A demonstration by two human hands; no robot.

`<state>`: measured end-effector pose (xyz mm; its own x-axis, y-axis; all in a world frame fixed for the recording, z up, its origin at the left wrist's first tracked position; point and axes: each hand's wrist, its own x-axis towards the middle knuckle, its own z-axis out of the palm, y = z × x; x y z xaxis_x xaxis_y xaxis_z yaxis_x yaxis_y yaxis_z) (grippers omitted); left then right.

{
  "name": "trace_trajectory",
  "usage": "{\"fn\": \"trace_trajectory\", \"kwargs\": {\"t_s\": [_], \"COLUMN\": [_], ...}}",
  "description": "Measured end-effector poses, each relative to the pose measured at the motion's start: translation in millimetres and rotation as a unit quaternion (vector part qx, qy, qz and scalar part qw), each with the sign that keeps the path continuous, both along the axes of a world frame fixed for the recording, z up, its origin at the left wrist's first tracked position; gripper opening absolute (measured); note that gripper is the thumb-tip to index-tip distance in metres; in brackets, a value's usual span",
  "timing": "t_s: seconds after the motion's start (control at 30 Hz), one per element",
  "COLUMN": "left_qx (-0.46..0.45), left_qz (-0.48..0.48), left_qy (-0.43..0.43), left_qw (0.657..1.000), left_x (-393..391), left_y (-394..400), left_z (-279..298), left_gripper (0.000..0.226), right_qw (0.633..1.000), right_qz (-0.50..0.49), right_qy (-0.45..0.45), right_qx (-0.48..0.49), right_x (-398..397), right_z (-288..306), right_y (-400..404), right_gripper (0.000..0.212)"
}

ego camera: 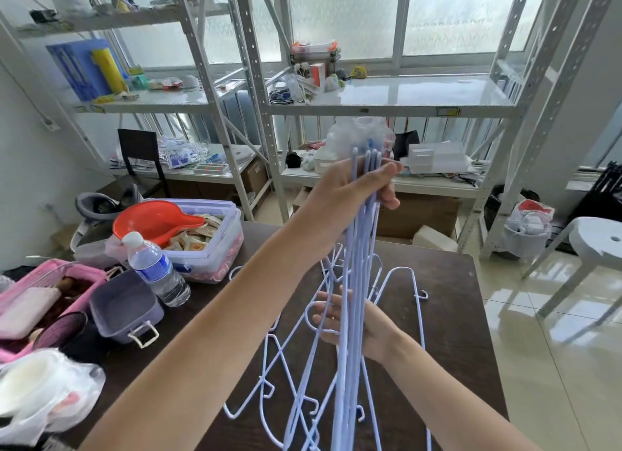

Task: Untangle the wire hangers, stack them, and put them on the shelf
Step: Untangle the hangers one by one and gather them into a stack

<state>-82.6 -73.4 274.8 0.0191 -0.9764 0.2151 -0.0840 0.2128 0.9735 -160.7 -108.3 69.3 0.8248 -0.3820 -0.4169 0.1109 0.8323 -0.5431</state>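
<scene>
Several light lilac wire hangers [350,383] are gathered in a steep, nearly upright bundle above the dark brown table [454,316]. My left hand [356,188] is raised and shut around the top of the bundle, where the wire ends stick out above my fingers. Lower down, the hooks and shoulders fan out and cross each other over the table. My right hand [346,322] lies against the middle of the bundle from behind, fingers spread, partly hidden by the wires. The white metal shelf [387,93] stands behind the table by the window.
On the table's left side are a water bottle [154,272], a clear box with a red scoop [202,238], a purple bin [124,306] and a pink basket [50,292]. A white stool [599,238] stands on the tiled floor at right.
</scene>
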Motion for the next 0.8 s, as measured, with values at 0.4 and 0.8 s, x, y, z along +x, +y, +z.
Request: {"fn": "trace_trajectory", "kwargs": {"t_s": [0.4,0.8], "left_qx": [-0.012,-0.259], "left_qz": [0.03,0.163], "left_qy": [-0.153,-0.37], "left_qw": [0.988,0.877], "left_x": [9,20], "left_y": [10,32], "left_z": [-7,-40], "left_gripper": [0.009,0.06], "right_qw": [0.998,1.0], "right_qz": [-0.028,-0.007], "right_qy": [0.057,0.013], "right_qx": [-0.016,-0.005], "right_x": [15,27], "right_z": [3,-6], "right_y": [10,15], "right_gripper": [0.023,0.024]}}
